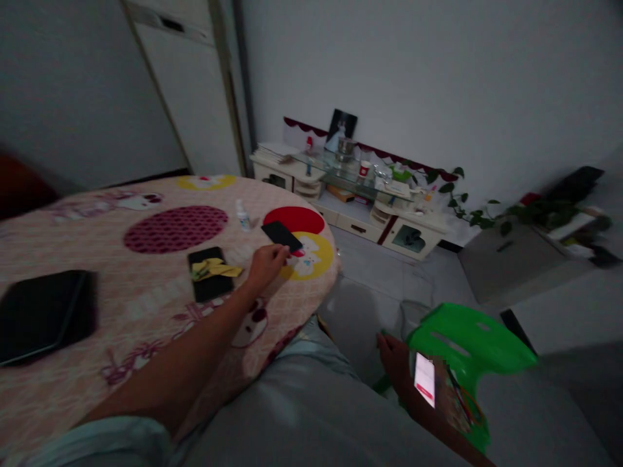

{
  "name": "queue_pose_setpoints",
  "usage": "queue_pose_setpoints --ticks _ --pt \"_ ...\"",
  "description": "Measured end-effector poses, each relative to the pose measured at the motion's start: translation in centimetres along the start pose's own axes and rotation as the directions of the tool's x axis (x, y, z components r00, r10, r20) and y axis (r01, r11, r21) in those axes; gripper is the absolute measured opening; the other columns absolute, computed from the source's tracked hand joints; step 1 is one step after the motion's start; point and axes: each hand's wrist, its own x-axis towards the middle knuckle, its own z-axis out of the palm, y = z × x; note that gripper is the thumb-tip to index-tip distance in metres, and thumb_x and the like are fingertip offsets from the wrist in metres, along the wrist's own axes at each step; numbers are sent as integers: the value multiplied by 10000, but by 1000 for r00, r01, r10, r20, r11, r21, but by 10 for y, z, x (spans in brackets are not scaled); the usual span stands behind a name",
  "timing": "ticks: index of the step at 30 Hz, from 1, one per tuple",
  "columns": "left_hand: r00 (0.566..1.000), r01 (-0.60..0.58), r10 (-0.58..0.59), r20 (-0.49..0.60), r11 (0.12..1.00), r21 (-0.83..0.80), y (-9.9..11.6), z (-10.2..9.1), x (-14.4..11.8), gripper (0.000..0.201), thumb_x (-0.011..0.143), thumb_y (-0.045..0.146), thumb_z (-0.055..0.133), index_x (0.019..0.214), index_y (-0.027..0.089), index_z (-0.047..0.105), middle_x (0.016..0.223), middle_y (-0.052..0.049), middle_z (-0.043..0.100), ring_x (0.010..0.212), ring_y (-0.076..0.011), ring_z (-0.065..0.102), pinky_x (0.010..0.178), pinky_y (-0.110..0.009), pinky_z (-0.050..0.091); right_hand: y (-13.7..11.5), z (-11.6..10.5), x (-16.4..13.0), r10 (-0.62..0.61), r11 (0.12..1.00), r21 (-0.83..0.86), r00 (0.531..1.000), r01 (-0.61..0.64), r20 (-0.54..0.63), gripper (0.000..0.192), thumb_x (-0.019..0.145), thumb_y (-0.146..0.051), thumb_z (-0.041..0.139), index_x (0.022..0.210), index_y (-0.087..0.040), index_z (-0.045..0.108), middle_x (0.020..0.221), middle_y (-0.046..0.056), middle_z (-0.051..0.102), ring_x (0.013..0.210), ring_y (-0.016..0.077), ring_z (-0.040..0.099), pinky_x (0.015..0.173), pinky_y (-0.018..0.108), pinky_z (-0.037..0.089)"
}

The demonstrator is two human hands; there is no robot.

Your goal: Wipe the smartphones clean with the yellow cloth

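Gray trousers (302, 415) fill the foreground as the left hand (267, 264) reaches across a cloth-covered desk (156, 272), fingers pinched together on the near corner of a black rectangular sheet (281, 234); it sits near the desk's far edge, where an outstretched arm readily meets it. Just beside it, a white bottle (243, 217) stands upright, presumably to keep it within reach, its bluish label too small to read. Crumpled yellow material (214, 268) rests on a black slab (211, 292), which seems to serve as its tray. Lower right, the right hand (393, 355) hangs beside a green plastic stool (467, 334); in this dim, blurred view, whether its curled fingers grip anything cannot be told. Nearby, a phone's lit screen (425, 377) faces up, perhaps for easy viewing, its writing illegible.
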Motion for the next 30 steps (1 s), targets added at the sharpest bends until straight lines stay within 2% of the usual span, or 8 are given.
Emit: queue_pose_setpoints --ticks 6,11,14,18,20,21,26,30 --pt "993 10 -20 -115 996 -88 -10 -21 6 249 848 330 484 737 211 673 709 -55 681 660 -162 615 593 -268 436 -101 53 89 -299 926 267 951 269 77 447 867 -474 474 531 -185 522 464 -39 467 447 107 452 496 214 355" --pt "955 136 -166 -246 981 -135 -45 -49 0 197 826 298 515 755 209 675 691 -44 675 631 -157 613 587 -271 441 -182 110 114 -479 820 425 866 383 145 399 869 -433 490 569 -178 555 496 -30 497 485 106 468 507 208 362" --pt "890 245 -283 -357 958 -150 -78 -79 -6 215 827 298 497 778 187 675 688 -38 673 607 -147 602 571 -256 424 -208 153 119 -511 786 505 833 355 210 395 869 -446 476 616 -166 591 497 -30 495 472 104 444 485 212 343" --pt "773 439 -369 -516 898 15 -119 -122 -19 249 829 326 486 749 176 669 752 -50 691 730 -164 618 615 -244 403 -231 203 124 -563 798 461 754 389 338 383 875 -429 453 676 -156 634 559 -4 558 541 122 500 544 218 379" --pt "736 565 -461 -496 822 74 -131 -135 -26 277 834 319 463 716 174 668 713 -64 683 740 -176 621 624 -253 391 -247 222 124 -587 798 429 706 422 397 336 875 -404 466 808 -154 680 698 28 643 645 140 567 635 230 422" --pt "745 598 -498 -444 793 115 -134 -138 -28 274 824 300 467 680 176 663 681 -70 674 742 -185 623 635 -261 387 -256 229 123 -601 793 411 688 449 407 324 875 -398 477 906 -155 689 791 49 670 715 152 595 687 237 434" --pt "759 611 -540 -364 783 115 -134 -135 -29 230 750 256 547 553 182 638 627 -96 654 789 -223 632 681 -279 385 -298 258 111 -617 779 260 621 571 485 472 837 -424 582 1222 -152 591 1096 133 654 1023 234 592 867 293 422" --pt "747 596 -575 -333 801 -46 -136 -129 -26 238 742 240 556 526 172 629 564 -77 619 733 -215 619 654 -273 389 -311 276 111 -572 818 300 640 491 513 397 841 -360 576 1174 -146 616 1077 131 673 987 234 609 855 307 433"
